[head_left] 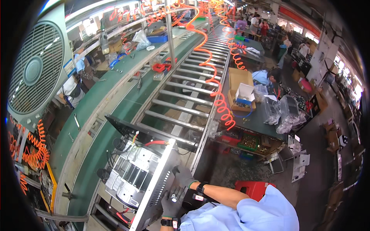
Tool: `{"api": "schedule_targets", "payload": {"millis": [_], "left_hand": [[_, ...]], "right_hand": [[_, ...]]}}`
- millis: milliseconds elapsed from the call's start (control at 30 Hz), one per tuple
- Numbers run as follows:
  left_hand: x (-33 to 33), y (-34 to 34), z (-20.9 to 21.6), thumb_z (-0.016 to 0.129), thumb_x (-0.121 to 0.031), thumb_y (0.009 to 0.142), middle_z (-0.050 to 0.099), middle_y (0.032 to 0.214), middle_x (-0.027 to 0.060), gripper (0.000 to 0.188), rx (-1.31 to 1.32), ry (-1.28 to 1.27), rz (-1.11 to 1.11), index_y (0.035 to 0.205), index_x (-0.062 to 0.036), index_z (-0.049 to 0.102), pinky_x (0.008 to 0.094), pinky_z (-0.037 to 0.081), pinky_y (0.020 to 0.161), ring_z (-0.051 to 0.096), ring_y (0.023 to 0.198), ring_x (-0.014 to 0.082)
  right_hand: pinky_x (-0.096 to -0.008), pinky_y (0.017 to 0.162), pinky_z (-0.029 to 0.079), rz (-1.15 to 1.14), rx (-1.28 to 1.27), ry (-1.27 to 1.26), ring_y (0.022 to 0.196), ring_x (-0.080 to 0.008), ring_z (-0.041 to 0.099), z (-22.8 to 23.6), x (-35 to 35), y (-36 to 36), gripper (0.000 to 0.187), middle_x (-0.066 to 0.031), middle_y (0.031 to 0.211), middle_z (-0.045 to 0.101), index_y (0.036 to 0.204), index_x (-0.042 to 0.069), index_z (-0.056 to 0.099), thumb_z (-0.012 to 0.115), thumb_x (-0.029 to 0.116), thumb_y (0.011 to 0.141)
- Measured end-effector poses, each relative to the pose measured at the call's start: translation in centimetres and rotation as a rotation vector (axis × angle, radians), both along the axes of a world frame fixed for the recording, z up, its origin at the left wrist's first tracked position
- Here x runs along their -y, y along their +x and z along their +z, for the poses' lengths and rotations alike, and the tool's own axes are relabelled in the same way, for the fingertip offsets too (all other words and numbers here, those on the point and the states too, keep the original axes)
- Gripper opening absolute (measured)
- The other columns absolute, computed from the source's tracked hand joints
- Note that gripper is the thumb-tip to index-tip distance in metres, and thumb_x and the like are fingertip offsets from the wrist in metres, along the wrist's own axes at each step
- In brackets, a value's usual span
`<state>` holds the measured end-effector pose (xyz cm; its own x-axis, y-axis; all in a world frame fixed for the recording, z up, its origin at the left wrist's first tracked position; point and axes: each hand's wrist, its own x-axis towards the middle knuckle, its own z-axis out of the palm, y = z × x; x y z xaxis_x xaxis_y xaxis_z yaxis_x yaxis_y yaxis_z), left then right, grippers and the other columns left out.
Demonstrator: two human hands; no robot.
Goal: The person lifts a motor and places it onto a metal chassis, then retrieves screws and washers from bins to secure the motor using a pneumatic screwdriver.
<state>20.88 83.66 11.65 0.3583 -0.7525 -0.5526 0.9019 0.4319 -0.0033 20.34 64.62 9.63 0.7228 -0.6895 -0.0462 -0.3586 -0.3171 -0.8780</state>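
Note:
On the roller conveyor a machine with a ribbed silver metal motor body (135, 175) stands with its white slotted panel (158, 181) facing me. My left hand (170, 206), in a grey glove, is cupped low by the panel, with small silver metal pieces (174, 198) in it, too small to name. Just above it, my right hand (184, 177), also gloved in grey, reaches to the panel's outer face near the upper corner. Its fingers are bent together at the panel; whatever is between them is hidden. Wires and a red hose (155, 142) show at the motor.
A black panel (129, 129) sticks up behind the motor. Orange coiled air hoses (221, 102) hang over the rollers (181, 98). On the left run a green belt (90, 175) with wrenches beside it and a large fan (36, 71). A workbench (246, 125) with boxes stands right, a co-worker (266, 77) behind.

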Motion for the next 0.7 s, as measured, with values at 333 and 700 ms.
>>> {"api": "schedule_targets", "payload": {"millis": [333, 700], "left_hand": [[0.1, 0.1, 0.1, 0.046, -0.039, 0.102, 0.060, 0.137, 0.0224, 0.042, 0.031, -0.017, -0.034, 0.111, 0.0001, 0.060, 0.0542, 0.043, 0.112, 0.054, 0.133, 0.0386], [0.0, -0.5, 1.7, 0.046, -0.034, 0.102, 0.054, 0.147, 0.0229, 0.051, 0.224, -0.030, -0.038, 0.135, 0.0043, 0.056, 0.0506, 0.039, 0.118, 0.049, 0.141, 0.0389]], "right_hand": [[-0.0299, 0.064, 0.060, -0.084, 0.168, 0.926, 0.070, -0.0183, 0.072, -2.4, 1.1, 1.3, 0.027, -0.0115, 0.089, 0.075, 0.100, -0.004, 0.071, 0.063, 0.022, 0.103], [-0.0359, 0.051, 0.050, 0.179, -0.058, 0.784, 0.061, -0.0212, 0.064, -3.3, 1.6, 1.3, 0.047, -0.0114, 0.076, 0.065, 0.095, 0.004, 0.065, 0.032, 0.036, 0.107]]}}
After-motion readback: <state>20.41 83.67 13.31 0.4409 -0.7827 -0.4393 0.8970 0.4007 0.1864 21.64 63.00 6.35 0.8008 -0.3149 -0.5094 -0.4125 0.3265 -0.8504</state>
